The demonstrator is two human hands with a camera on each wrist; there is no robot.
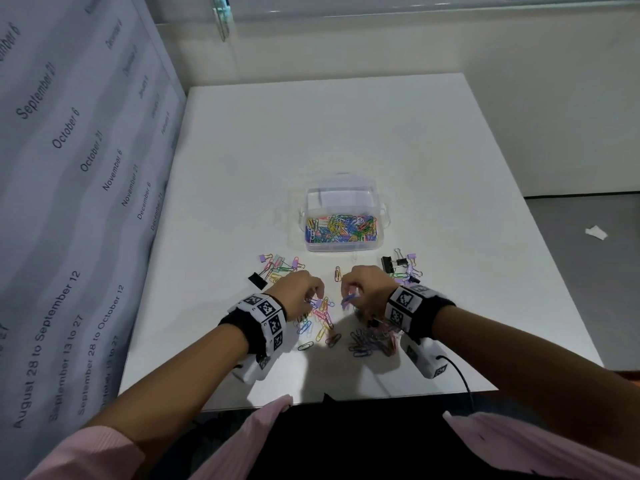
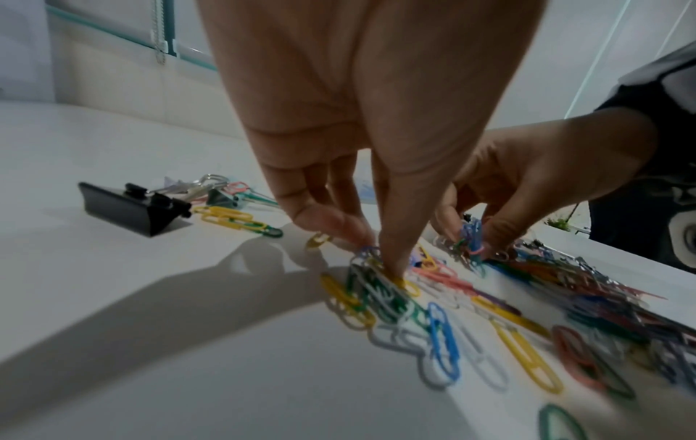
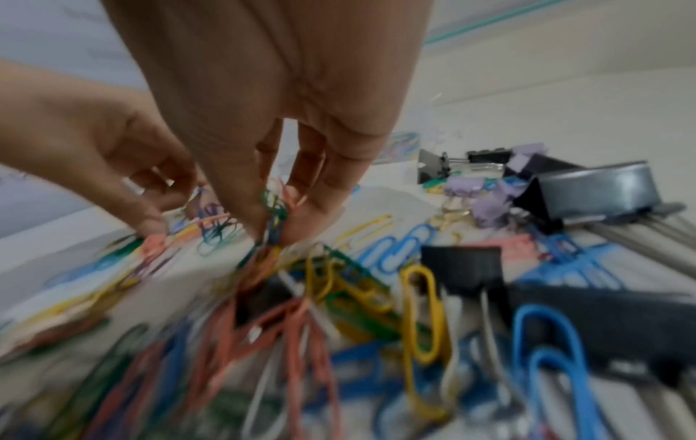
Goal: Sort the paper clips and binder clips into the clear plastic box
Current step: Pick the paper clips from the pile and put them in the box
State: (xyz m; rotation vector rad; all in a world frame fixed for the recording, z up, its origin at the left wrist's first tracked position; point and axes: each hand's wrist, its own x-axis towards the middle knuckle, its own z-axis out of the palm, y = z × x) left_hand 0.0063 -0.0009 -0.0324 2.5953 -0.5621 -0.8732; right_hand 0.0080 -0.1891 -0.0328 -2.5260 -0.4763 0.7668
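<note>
Sitting mid-table, the clear plastic box with side latches (image 1: 346, 216) is the landmark, and a bed of mixed-colour wire paper clips (image 1: 341, 228) already lies inside it. Just in front of the box, toward the person, loose coloured paper clips (image 1: 320, 322) are scattered over the white tabletop (image 1: 450, 168). Right hand (image 1: 367, 289) hovers over that scatter in front of the box, thumb and fingers pinching a small bunch of blue, green and pink paper clips (image 2: 471, 238) just above the surface. Left hand (image 1: 299, 292), beside it, has its fingertips (image 2: 391, 268) pressed down into the pile, curled round a few clips there. Front-left of the box lie pastel binder clips (image 1: 277, 265) and one large black binder clip (image 1: 257, 280). Front-right of the box sits another cluster of black and lilac binder clips (image 1: 401, 268). Both wrists wear black bands with white marker tags (image 1: 266, 317). Well to the right of the box, off the table, a crumpled white scrap (image 1: 595, 233) lies on the floor.
</note>
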